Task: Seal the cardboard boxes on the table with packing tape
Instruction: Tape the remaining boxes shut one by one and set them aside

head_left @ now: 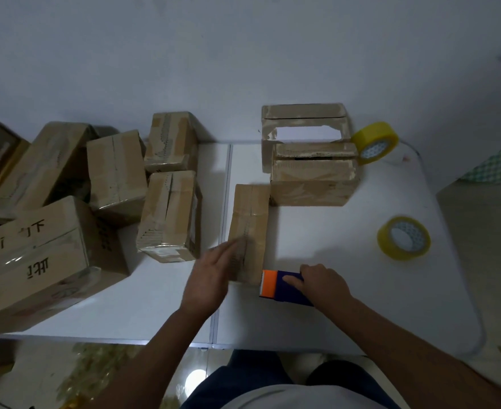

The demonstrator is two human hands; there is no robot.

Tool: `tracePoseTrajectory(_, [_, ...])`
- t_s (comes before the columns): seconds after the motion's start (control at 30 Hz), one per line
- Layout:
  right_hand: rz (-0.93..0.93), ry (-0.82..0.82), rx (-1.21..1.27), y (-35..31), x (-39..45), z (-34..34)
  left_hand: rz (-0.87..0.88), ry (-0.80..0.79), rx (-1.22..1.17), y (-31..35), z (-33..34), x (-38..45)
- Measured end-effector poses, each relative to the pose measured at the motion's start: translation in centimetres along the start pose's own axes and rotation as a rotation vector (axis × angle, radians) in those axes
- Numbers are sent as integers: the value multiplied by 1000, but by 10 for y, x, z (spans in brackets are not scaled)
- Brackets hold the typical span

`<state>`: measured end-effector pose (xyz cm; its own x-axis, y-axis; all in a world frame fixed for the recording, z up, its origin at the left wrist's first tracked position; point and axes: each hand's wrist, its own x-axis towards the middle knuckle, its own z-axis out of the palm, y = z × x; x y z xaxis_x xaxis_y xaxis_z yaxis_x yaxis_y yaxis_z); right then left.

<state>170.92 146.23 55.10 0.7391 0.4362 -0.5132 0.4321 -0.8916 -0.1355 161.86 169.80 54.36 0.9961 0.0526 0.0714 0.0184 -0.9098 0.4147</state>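
A narrow cardboard box (250,219) lies lengthwise in the middle of the white table (331,320). My left hand (210,278) lies flat with straight fingers on the near left part of its top. My right hand (323,283) grips a blue tape dispenser with an orange front (275,286), whose orange end touches the box's near right corner. Two more boxes (311,169) stand stacked behind it, their top seams showing gaps.
Several taped boxes (116,172) crowd the table's left half, with a large printed box (36,261) at the near left. Two yellow tape rolls sit on the right, one (374,143) by the stacked boxes, one (404,238) nearer. My knees show below the table's edge.
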Motion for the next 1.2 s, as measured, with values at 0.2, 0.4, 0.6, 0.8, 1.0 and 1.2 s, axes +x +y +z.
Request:
tracePoseTrajectory(0.2, [30,-8,53,2,0,0,200,-399,243,-4,48,36])
tracePoseTrajectory(0.4, [-11,22,100,15,-7,5,217,-395,361,-15,62,29])
tracePoseTrajectory(0.6, [-82,69,102,23,-16,6,225,-363,348,-20,65,27])
tracePoseTrajectory(0.8, [-69,81,190,29,-23,13,249,-359,307,-21,66,30])
tracePoseTrajectory(1.0, [14,58,179,53,-37,12,247,-333,301,-23,69,29])
tracePoseTrajectory(1.2, [68,42,236,43,-36,6,305,-321,302,-8,58,34])
